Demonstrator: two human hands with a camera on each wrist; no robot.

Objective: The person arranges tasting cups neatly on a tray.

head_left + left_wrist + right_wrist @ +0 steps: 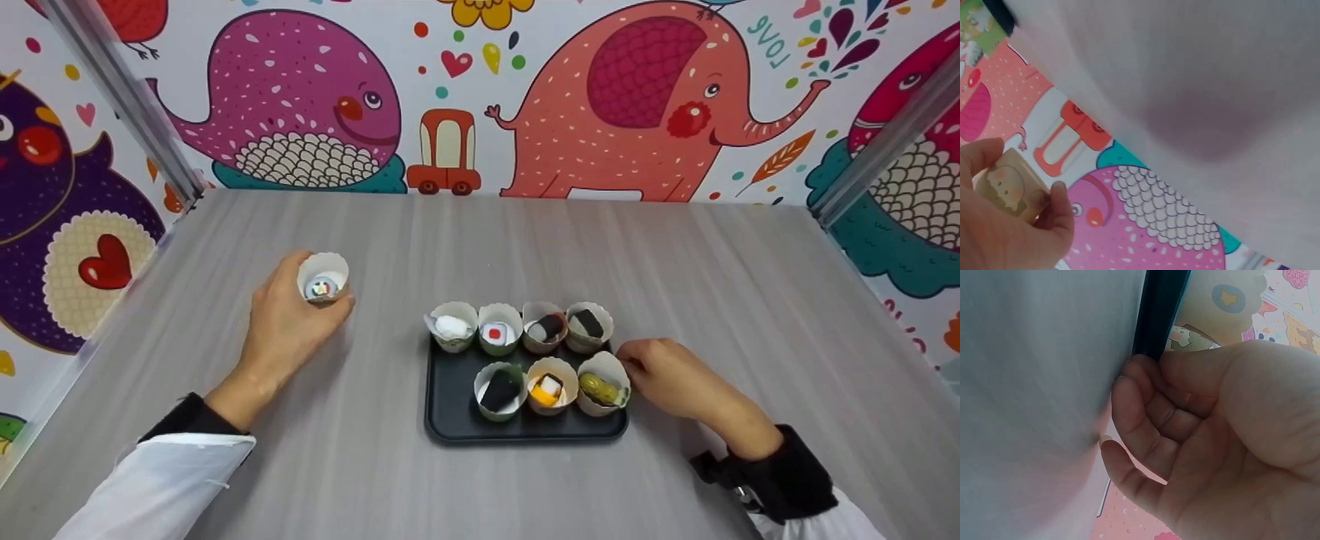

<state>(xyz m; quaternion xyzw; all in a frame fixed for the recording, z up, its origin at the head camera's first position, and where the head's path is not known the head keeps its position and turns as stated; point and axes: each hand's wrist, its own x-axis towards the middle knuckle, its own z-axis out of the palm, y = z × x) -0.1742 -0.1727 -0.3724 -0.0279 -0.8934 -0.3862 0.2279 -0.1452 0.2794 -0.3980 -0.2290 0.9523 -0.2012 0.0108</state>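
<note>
My left hand [289,315] grips a small paper cup [324,271] above the table, left of the tray. Inside the cup lies a small round light piece with a coloured spot; the left wrist view shows a cartoon face on the cup's side [1008,185]. My right hand [675,379] has its fingers curled at the right edge of the black tray [517,431], with thumb and fingertips pinching the rim in the right wrist view. Several paper cups stand on the tray in two rows, among them one with a green-yellow piece [600,388] beside the right hand.
The back row includes cups with a white piece [451,327] and a red-centred piece [495,333]. In front stand a cup with a black piece [501,390] and one with a yellow-and-white piece [550,390]. Cartoon-printed walls [465,75] border the grey table [360,465].
</note>
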